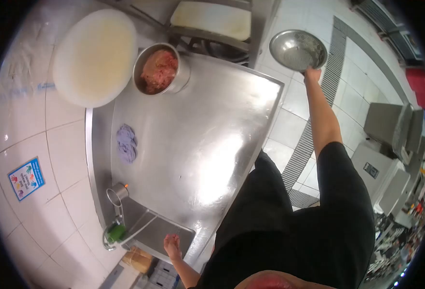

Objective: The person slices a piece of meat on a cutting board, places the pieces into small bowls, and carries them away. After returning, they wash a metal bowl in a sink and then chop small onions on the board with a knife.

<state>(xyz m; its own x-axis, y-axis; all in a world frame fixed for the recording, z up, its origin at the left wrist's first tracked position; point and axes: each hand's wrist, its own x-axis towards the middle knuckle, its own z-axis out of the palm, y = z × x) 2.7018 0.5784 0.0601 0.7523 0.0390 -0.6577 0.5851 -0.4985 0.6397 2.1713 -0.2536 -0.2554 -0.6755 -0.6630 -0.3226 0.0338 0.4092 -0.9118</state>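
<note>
My right hand (312,74) reaches far out to the right, closed on the rim of a round metal bowl (296,48) with a dotted pattern on its wall. The bowl hangs over the tiled floor, beyond the steel table's edge. My left hand (172,244) is above the small sink (186,235) at the lower left, its fingers curled in, with nothing visible in them. Near it is a faucet with a thin pale spout (145,225). A deep steel pot (181,77) with raw ground meat (159,71) stands at the table's far end.
The steel table (183,125) carries a crumpled purple-grey cloth (126,143). A large round white board (96,58) leans by the wall behind the pot. A metal cup (117,194) and a green item (116,233) are near the sink. A floor drain grate (299,161) runs on the right.
</note>
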